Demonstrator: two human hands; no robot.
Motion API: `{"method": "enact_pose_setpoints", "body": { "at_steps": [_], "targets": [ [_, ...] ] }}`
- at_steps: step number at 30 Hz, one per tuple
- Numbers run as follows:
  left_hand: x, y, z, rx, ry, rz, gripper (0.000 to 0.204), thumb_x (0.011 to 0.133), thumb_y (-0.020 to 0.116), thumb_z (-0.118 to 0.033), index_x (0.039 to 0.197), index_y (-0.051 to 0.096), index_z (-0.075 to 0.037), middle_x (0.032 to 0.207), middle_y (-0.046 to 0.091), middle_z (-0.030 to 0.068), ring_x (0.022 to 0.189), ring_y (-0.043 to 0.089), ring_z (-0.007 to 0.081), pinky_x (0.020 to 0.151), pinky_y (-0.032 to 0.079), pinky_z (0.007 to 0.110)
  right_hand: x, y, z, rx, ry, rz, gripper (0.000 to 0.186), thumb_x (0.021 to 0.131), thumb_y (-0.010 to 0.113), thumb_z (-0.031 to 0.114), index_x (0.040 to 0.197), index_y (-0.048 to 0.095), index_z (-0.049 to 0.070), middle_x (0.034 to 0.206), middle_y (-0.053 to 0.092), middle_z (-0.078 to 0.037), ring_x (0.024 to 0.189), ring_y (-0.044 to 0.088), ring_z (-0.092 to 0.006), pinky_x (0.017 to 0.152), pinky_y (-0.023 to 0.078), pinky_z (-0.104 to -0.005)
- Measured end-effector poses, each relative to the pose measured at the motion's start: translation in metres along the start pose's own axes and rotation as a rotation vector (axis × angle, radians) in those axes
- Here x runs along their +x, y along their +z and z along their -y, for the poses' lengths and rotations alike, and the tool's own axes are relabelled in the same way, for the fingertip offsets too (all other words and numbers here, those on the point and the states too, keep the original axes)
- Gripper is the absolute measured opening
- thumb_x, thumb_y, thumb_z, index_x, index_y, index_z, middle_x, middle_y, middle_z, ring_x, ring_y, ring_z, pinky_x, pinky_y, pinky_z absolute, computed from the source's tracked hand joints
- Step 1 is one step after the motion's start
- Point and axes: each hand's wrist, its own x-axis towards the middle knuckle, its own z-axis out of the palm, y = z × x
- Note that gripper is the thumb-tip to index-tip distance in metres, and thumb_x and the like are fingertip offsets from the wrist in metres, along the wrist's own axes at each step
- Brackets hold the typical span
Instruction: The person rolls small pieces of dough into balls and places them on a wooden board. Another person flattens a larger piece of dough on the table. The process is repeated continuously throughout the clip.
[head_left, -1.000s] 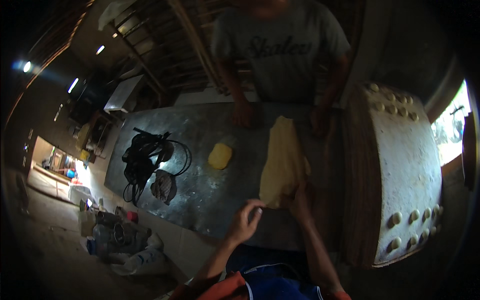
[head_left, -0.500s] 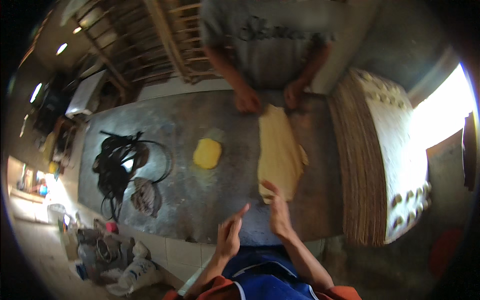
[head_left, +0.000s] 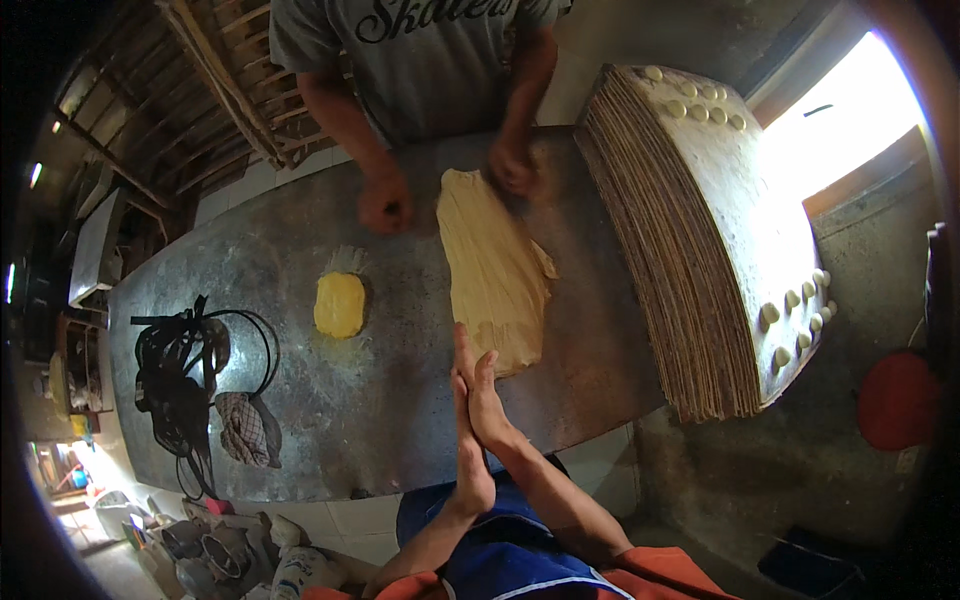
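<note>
A long, pale yellow slab of dough (head_left: 490,270) lies on the dark metal table, its near end just beyond my fingertips. My left hand (head_left: 468,445) and my right hand (head_left: 488,405) are pressed palm to palm in front of it, fingers stretched out; anything between the palms is hidden. To the left of the dough rests a smaller rounded yellow lump (head_left: 340,305), like butter or fat. Across the table a co-worker in a grey T-shirt has one hand (head_left: 385,200) left of the dough's far end and the other hand (head_left: 513,165) at its right side.
A tall stack of thin boards (head_left: 660,260) stands at the table's right end, small round dough pieces (head_left: 697,112) on top. Black straps (head_left: 175,370) and a netted cloth (head_left: 243,428) lie on the table (head_left: 390,400) at left. A red round object (head_left: 898,400) is at far right.
My two hands, apart before, have come together palm to palm. The view has shifted to the right. The co-worker's left-side hand has moved farther from the dough.
</note>
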Motion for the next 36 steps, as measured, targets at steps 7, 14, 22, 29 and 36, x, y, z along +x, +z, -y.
{"method": "enact_pose_setpoints", "body": {
  "at_steps": [7,14,22,29,36],
  "targets": [
    [0.091,-0.046,0.033,0.419,0.107,-0.113,0.048,0.106,0.05,-0.04,0.132,0.056,-0.001,0.14,0.054,0.0222,0.131,0.052,0.0318,0.11,0.04,0.045,-0.084,-0.05,0.027,-0.245,-0.008,0.326,0.081,0.106,0.049,0.054,0.161,0.025,0.0,0.165,0.029,-0.024,0.153,0.032,-0.034,0.122,0.03,-0.0447],
    [0.049,-0.054,0.04,0.432,-0.597,-0.15,0.056,0.104,0.058,-0.047,0.083,0.074,0.003,0.07,0.072,0.012,0.063,0.07,0.0194,0.062,0.057,0.034,-0.011,-0.077,-0.052,-1.093,-0.218,-0.455,0.052,0.086,0.077,0.015,0.133,0.056,0.005,0.108,0.066,-0.022,0.087,0.068,-0.0452,0.072,0.057,-0.0486],
    [0.022,0.004,0.057,-0.384,-0.83,0.001,0.038,0.11,0.049,-0.039,0.108,0.062,-0.003,0.094,0.068,0.0114,0.093,0.068,0.0254,0.087,0.056,0.041,-0.126,-0.089,-0.009,-0.689,-0.151,-0.204,0.043,0.097,0.066,0.016,0.136,0.053,0.003,0.084,0.069,-0.016,0.07,0.071,-0.031,0.062,0.058,-0.0421],
    [-0.016,0.007,0.032,-0.119,-0.947,0.211,0.066,0.105,0.033,-0.065,0.107,0.06,-0.005,0.081,0.065,0.0084,0.074,0.068,0.021,0.073,0.057,0.039,-0.046,-0.125,-0.046,0.71,0.637,0.419,0.045,0.11,0.05,0.039,0.129,0.06,-0.001,0.088,0.066,-0.004,0.07,0.067,-0.0181,0.062,0.051,-0.0327],
    [0.037,0.038,0.065,-0.355,-0.926,-0.151,0.051,0.107,0.045,-0.056,0.103,0.065,-0.008,0.087,0.07,0.0075,0.08,0.069,0.0174,0.078,0.057,0.035,-0.085,-0.134,-0.035,-0.675,-0.029,0.083,0.031,0.107,0.053,0.026,0.097,0.06,-0.002,0.077,0.063,-0.03,0.078,0.068,-0.0421,0.064,0.05,-0.0516]
  ]
}}
